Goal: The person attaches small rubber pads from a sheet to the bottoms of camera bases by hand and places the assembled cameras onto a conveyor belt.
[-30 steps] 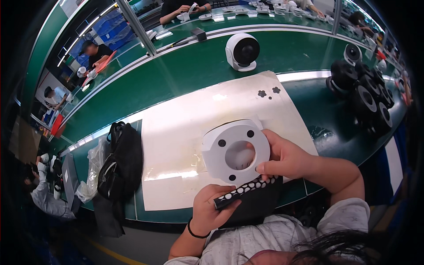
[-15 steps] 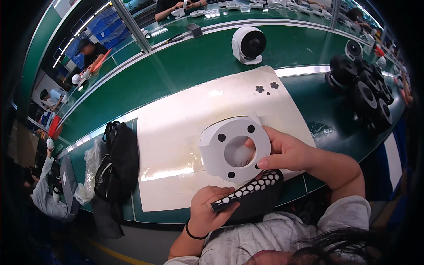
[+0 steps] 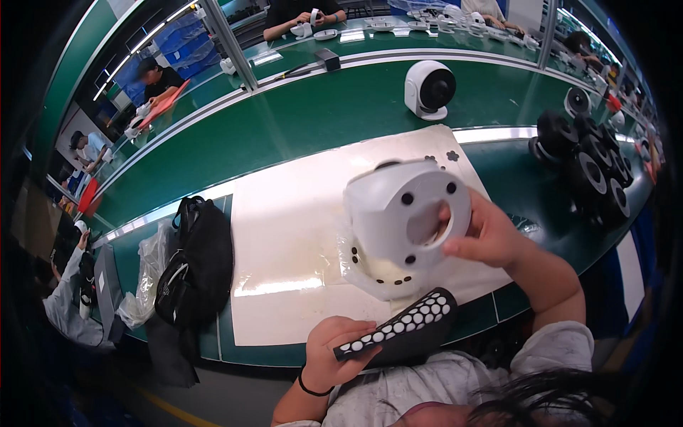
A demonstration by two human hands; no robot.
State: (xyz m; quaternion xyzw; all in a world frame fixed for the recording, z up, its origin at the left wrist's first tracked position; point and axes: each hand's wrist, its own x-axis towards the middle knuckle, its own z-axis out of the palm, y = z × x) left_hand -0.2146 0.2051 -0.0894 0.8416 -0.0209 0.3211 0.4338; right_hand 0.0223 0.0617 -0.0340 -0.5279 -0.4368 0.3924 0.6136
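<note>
My right hand (image 3: 491, 235) is closed on a white rounded housing (image 3: 380, 217), lifted above the cream work mat (image 3: 277, 249). The housing's ringed face, with a round opening and black round pads, is tilted; a finger reaches into the opening. My left hand (image 3: 336, 349) is closed on a black sheet (image 3: 398, 327) with rows of white round spots, low at the mat's near edge. Below the housing, a pale translucent piece (image 3: 363, 274) with small black dots lies on the mat, partly hidden.
A black bag (image 3: 199, 263) and clear plastic (image 3: 146, 285) lie left of the mat. Beyond it stands a white device with a black round front (image 3: 430, 89). Several black round units (image 3: 590, 167) are piled at right. Other people work at benches farther off.
My right hand has raised the housing up and to the right, tilting it and uncovering the dotted translucent piece. My left hand keeps the black sheet in nearly the same place. The view has shifted slightly.
</note>
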